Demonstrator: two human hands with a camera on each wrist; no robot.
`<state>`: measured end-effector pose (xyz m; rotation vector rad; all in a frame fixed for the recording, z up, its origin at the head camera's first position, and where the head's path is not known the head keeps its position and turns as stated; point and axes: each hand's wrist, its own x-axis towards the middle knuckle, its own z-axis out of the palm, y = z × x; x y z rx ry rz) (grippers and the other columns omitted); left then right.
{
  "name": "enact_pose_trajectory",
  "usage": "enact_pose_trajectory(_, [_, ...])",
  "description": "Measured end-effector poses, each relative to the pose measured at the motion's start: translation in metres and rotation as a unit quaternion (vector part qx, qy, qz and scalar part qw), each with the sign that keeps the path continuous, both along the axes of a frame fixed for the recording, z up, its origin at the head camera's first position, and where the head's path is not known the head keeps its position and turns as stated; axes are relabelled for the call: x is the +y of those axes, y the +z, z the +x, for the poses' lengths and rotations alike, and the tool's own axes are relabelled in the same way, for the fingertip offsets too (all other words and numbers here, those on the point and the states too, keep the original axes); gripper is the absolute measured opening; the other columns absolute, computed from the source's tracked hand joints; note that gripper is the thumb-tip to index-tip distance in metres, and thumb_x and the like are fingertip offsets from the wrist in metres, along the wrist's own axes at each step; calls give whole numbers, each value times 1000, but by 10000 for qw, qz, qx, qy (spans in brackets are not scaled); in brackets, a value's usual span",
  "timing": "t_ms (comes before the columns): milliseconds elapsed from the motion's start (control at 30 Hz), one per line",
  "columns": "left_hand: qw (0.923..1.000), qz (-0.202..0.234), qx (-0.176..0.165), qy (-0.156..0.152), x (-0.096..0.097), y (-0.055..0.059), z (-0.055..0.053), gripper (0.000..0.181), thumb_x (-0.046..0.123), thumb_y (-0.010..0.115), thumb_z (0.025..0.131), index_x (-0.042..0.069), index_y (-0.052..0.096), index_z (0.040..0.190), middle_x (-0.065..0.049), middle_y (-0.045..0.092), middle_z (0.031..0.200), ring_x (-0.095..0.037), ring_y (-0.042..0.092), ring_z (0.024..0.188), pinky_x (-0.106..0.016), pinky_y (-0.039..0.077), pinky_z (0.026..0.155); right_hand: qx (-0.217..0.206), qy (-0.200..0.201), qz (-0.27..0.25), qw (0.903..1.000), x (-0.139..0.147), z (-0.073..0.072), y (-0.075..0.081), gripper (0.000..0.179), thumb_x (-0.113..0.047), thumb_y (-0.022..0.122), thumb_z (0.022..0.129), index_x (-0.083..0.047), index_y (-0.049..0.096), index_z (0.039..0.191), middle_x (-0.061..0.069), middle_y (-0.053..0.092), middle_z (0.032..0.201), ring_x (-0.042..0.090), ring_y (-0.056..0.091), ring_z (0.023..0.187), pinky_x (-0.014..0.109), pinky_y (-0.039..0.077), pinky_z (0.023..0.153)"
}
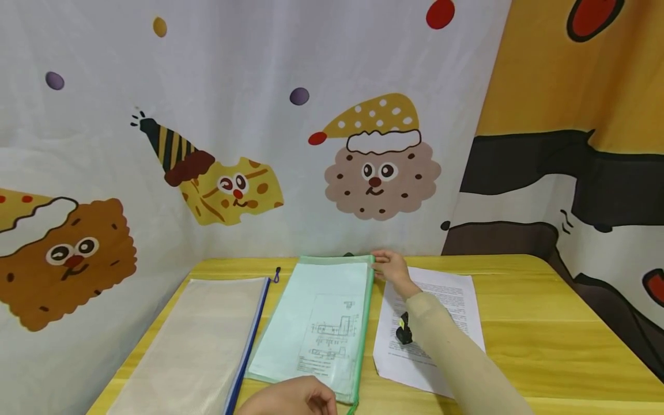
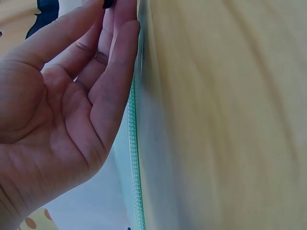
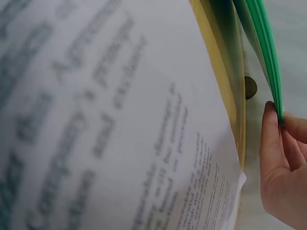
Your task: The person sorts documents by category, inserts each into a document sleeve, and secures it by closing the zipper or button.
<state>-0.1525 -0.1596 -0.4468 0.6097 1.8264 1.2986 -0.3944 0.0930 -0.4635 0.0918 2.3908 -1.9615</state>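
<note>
A green-edged zipper document pouch (image 1: 332,282), with sheets showing a line drawing inside, lies in the middle of the table. My right hand (image 1: 391,270) pinches its far right corner; in the right wrist view, thumb and fingers meet on the green zipper edge (image 3: 268,52). At the pouch's near edge is my left hand (image 1: 293,396), loosely bent. The left wrist view shows that palm (image 2: 62,110) beside the pale green zipper edge (image 2: 134,158), with some fingertips cut off by the frame.
A pale pouch with a blue zipper (image 1: 192,340) lies on the left. Printed sheets (image 1: 436,282) lie under my right forearm, with a small black object (image 1: 403,331) over them. Behind the wooden table (image 1: 560,334) hangs a cartoon-printed curtain (image 1: 290,196).
</note>
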Motion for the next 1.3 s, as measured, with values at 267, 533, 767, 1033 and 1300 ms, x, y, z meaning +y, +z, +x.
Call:
enact_pose_trajectory(267, [9998, -106, 112, 139, -3, 0, 0, 19, 12, 69, 89, -5, 69, 97, 9, 64, 77, -1, 56, 68, -15, 46, 65, -101, 161, 22, 9998, 5, 0, 1, 37, 3, 62, 94, 2, 59, 131, 21, 61, 125, 14, 65, 85, 41, 59, 90])
enact_pose_trajectory(533, [9998, -133, 2, 166, -4, 0, 0, 19, 12, 67, 91, -5, 69, 100, 8, 64, 79, -3, 57, 71, -15, 47, 66, -105, 439, -187, 9988, 12, -2, 0, 39, 4, 57, 96, 8, 52, 134, 26, 54, 129, 27, 65, 101, 46, 55, 98])
enact_pose_trajectory(767, [9980, -321, -18, 541, -3, -1, 3, 10, 10, 70, 88, 3, 71, 94, 4, 63, 77, -8, 57, 70, -19, 46, 65, -204, 582, -195, 9979, 15, 4, 3, 38, 0, 55, 98, 9, 50, 135, 27, 54, 128, 32, 65, 105, 45, 55, 99])
enact_pose_trajectory(1033, [9965, -362, 95, 742, -6, 1, 4, 10, 9, 70, 87, 2, 72, 93, 3, 64, 77, -9, 57, 70, -19, 46, 66, -141, 708, -7, 9974, 22, 13, 5, 40, -7, 53, 101, 8, 47, 138, 29, 52, 134, 41, 60, 120, 45, 53, 102])
enact_pose_trajectory(1300, [9941, -579, 159, 901, -5, 3, 8, 5, 5, 68, 86, 5, 72, 89, 2, 64, 73, -11, 56, 68, -21, 46, 65, 20, 767, -210, 9968, 30, 18, 15, 40, -4, 54, 100, 11, 47, 135, 30, 53, 131, 42, 59, 118, 48, 51, 104])
